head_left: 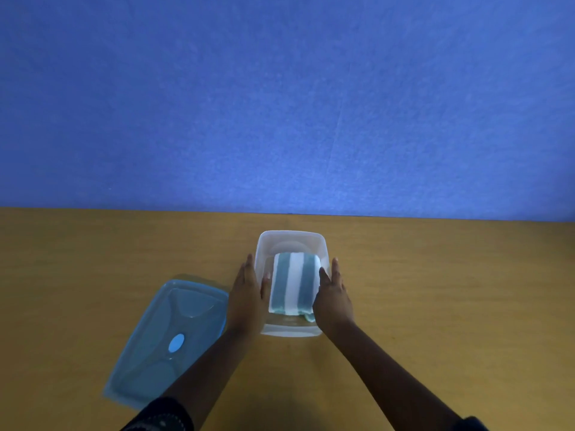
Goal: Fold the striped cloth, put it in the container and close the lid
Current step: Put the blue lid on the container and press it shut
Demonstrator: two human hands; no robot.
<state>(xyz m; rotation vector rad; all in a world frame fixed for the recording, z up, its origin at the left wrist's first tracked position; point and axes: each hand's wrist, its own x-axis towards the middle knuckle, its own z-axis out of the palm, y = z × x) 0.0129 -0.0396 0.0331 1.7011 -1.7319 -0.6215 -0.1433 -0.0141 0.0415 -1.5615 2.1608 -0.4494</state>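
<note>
The folded striped cloth (pixel 293 284), teal and white, lies inside the clear plastic container (pixel 291 236) in the middle of the table. My left hand (pixel 247 293) lies flat along the container's left wall, fingers outside and thumb over the rim. On the other side, my right hand (pixel 333 293) rests against the right wall, its thumb touching the cloth's right edge. Neither hand is closed around anything. The blue translucent lid (pixel 174 334) lies flat on the table to the left of the container, partly under my left forearm.
The wooden table (pixel 435 290) ends at a blue wall (pixel 280 104) just behind the container. Dark sleeves show at the bottom edge of the view.
</note>
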